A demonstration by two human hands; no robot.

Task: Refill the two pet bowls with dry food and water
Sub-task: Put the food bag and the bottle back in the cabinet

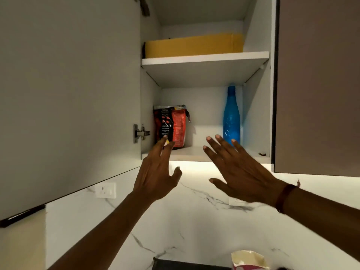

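Left hand [157, 172] and right hand [240, 172] are reaching, spread, empty; bag [171, 125] just past the left is probably soft, light; grip its middle.

The food bag [171, 126] is crinkled, glossy printed film; the blue bottle [231, 117] is translucent plastic with a sheen. The shelf [204, 59] and the open cabinet door [68, 94] are smooth and matt, like pale laminate. The hinge [141, 133] is bright metal. The yellow pack [192, 45] looks matt, like paper. The wall [194, 211] is polished and veined like marble, the socket [105, 190] glossy white plastic
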